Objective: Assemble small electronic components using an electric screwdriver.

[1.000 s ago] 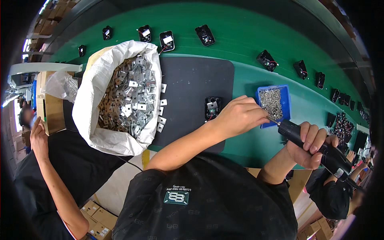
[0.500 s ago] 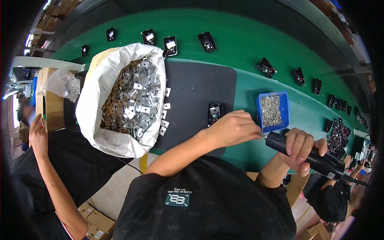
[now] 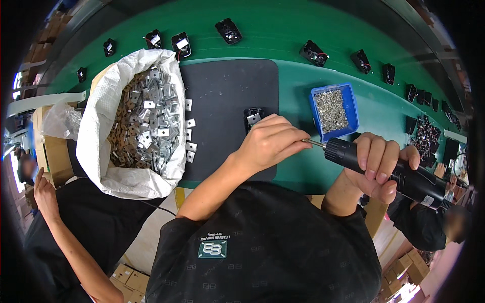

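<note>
My right hand (image 3: pixel 376 164) grips a black electric screwdriver (image 3: pixel 399 174), held level with its bit pointing left. My left hand (image 3: pixel 270 141) is closed at the tip of that bit, fingertips pinched there; whether a screw is between them I cannot tell. Just beyond my left hand a small black part with a metal bracket (image 3: pixel 252 117) lies on the dark mat (image 3: pixel 227 91). A blue bin of small screws (image 3: pixel 334 110) stands on the green belt right of the mat.
A white sack of metal brackets (image 3: pixel 139 123) stands left of the mat, several loose brackets (image 3: pixel 189 134) beside it. Black parts (image 3: pixel 228 30) lie along the green conveyor (image 3: pixel 283 35). Another person's arm (image 3: pixel 55 217) is at lower left, another person at lower right.
My left hand has drawn back from the screw bin to the screwdriver's tip. My right hand has brought the screwdriver up and leftward toward it.
</note>
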{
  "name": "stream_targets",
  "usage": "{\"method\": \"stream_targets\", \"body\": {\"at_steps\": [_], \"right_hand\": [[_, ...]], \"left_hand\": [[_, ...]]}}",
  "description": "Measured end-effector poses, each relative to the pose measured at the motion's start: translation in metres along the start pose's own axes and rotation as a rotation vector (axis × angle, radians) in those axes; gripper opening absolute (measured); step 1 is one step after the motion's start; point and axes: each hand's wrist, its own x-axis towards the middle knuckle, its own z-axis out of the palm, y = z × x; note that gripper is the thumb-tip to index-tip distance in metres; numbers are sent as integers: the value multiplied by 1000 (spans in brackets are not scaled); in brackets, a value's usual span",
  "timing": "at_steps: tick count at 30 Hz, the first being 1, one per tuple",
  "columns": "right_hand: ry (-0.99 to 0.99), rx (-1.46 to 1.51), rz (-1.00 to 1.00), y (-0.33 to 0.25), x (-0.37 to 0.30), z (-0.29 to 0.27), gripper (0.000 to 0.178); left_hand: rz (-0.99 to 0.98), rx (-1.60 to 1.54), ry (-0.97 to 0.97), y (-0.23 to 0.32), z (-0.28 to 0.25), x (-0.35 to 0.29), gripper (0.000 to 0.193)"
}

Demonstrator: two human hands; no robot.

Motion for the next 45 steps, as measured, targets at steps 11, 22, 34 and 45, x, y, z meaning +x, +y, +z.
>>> {"method": "stream_targets", "body": {"at_steps": [11, 22, 34, 45], "right_hand": [[-139, -82, 22, 3, -3, -6, 47], [-19, -143, 100, 28, -12, -2, 42], [46, -298, 140, 95, -17, 15, 41], [58, -328, 146, 102, -19, 10, 42]], "left_hand": [[-2, 45, -25, 0, -3, -4, 19], [-353, 390, -160, -11, -75, -40, 99], [-352, 343, -155, -40, -49, -48, 77], [-345, 359, -132, -42, -48, -50, 76]]}}
